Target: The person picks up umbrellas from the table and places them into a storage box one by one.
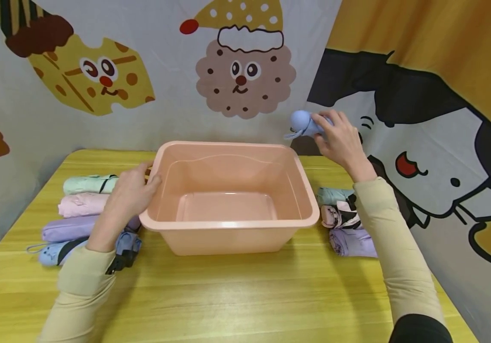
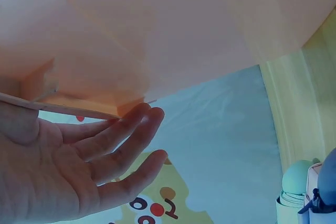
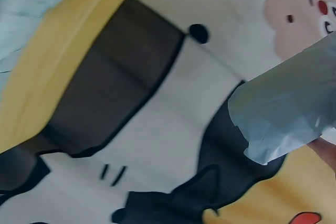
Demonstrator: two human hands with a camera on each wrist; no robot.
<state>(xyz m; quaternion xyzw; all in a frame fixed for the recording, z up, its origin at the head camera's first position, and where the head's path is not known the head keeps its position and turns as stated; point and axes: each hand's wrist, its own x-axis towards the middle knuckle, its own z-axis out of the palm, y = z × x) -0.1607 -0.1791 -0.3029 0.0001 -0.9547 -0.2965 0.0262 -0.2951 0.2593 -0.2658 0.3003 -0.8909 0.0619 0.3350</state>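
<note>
A folded blue umbrella [image 1: 302, 122] with a round handle end and a cord is in my right hand [image 1: 339, 139], raised above the table's back right. Its fabric end [image 3: 286, 100] shows in the right wrist view. My left hand [image 1: 132, 191] grips the left rim of a peach plastic basin [image 1: 232, 224], thumb over the rim and fingers outside it. Nothing lies inside the basin. Left of it lie folded umbrellas: green [image 1: 83, 185], pink [image 1: 80, 205], purple [image 1: 66, 230] and blue [image 1: 51, 255], partly hidden by my left arm.
Right of the basin, green [image 1: 332, 196], pink-and-black [image 1: 330, 217] and purple [image 1: 352, 242] folded umbrellas lie in a row, partly behind my right sleeve. A cartoon-printed curtain [image 1: 164, 128] hangs behind the wooden table [image 1: 228, 295].
</note>
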